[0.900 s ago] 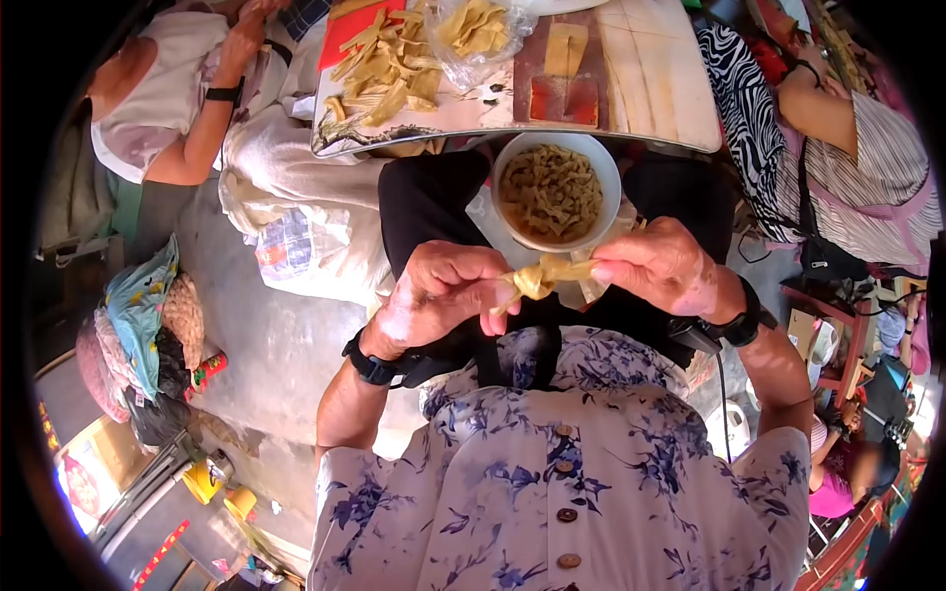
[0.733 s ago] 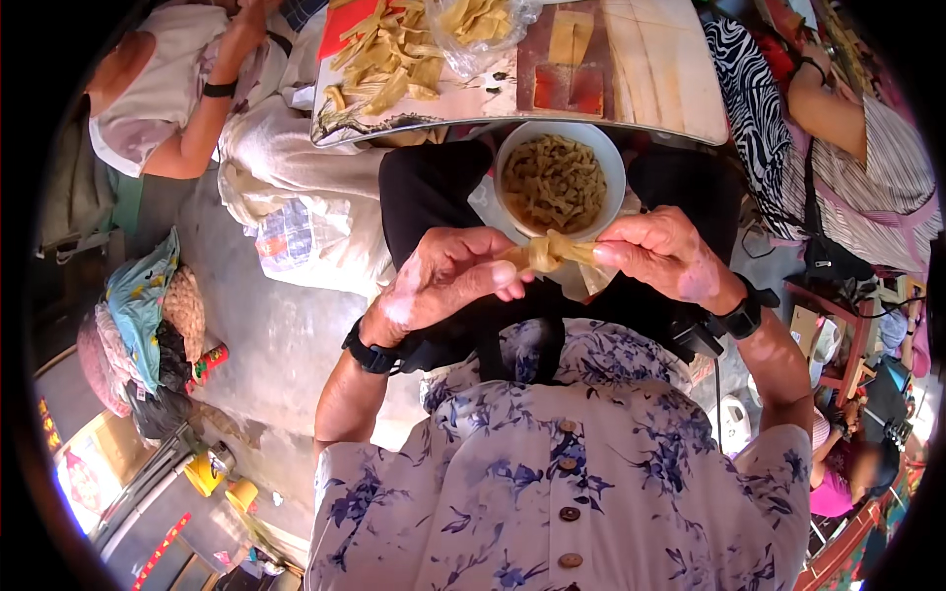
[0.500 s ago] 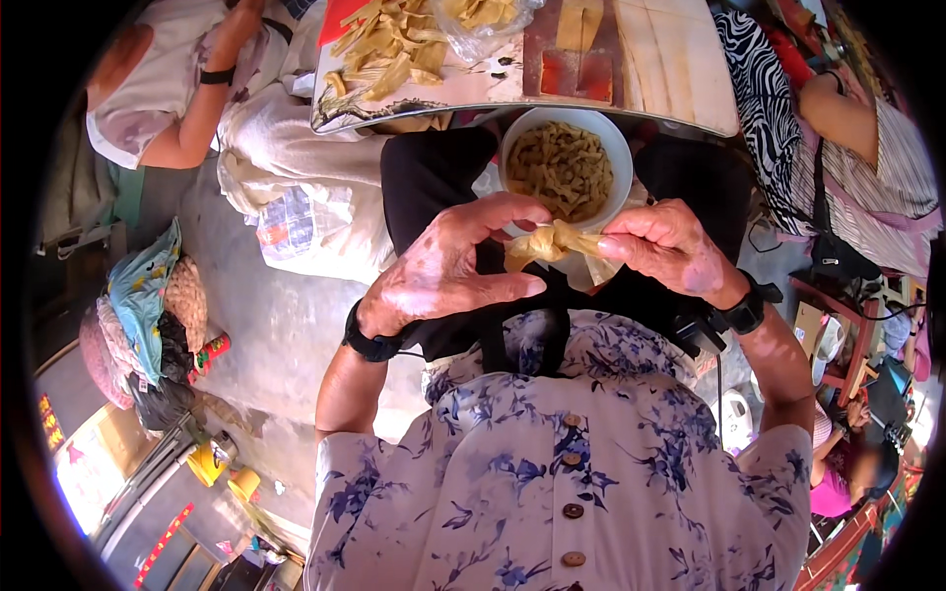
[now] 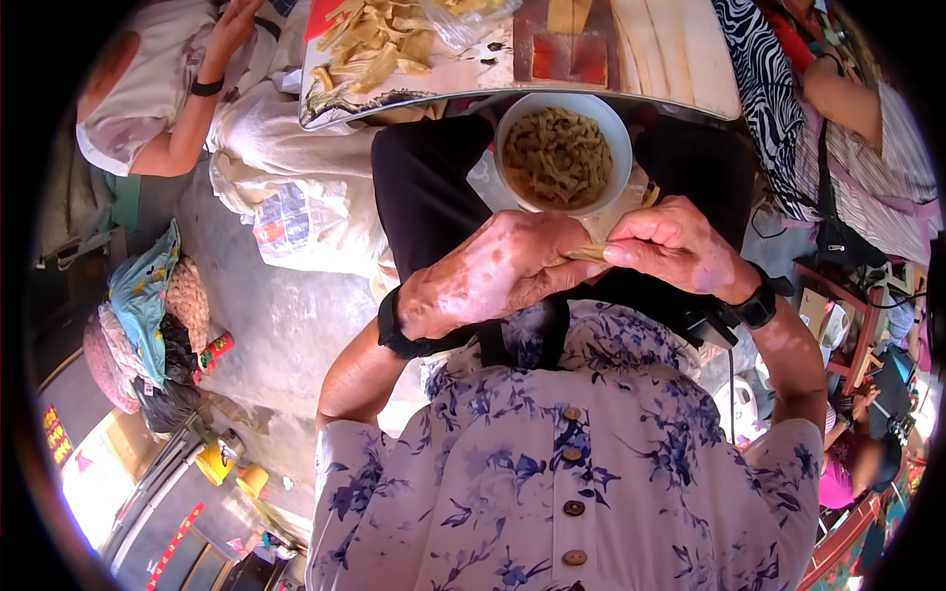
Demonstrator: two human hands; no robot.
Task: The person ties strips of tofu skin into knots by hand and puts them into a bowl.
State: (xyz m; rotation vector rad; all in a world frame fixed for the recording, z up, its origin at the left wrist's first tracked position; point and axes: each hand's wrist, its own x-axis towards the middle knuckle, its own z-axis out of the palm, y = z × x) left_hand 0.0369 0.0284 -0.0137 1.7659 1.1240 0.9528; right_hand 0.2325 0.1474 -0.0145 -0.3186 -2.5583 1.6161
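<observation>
A pale yellow, leaf-like strip (image 4: 588,253) is stretched between my two hands, just above my lap. Both hands are closed on it: my left hand (image 4: 503,264) covers one end with curled fingers, and my right hand (image 4: 678,246) pinches it between thumb and fingers. Most of the strip is hidden by the fingers. Just beyond my hands, between my knees, stands a white bowl (image 4: 623,177) with many short, yellow-brown knotted pieces (image 4: 557,158) in it.
A low table (image 4: 680,59) stands beyond the bowl, bearing loose yellow strips (image 4: 379,44) and a clear plastic bag (image 4: 468,22). A person (image 4: 177,98) sits at the left, another (image 4: 867,128) at the right. Bundled bags (image 4: 148,315) lie on the floor at far left.
My left hand has closed from a wide, open curl and moved right, onto the strip beside my right hand. The looped strip is now mostly covered.
</observation>
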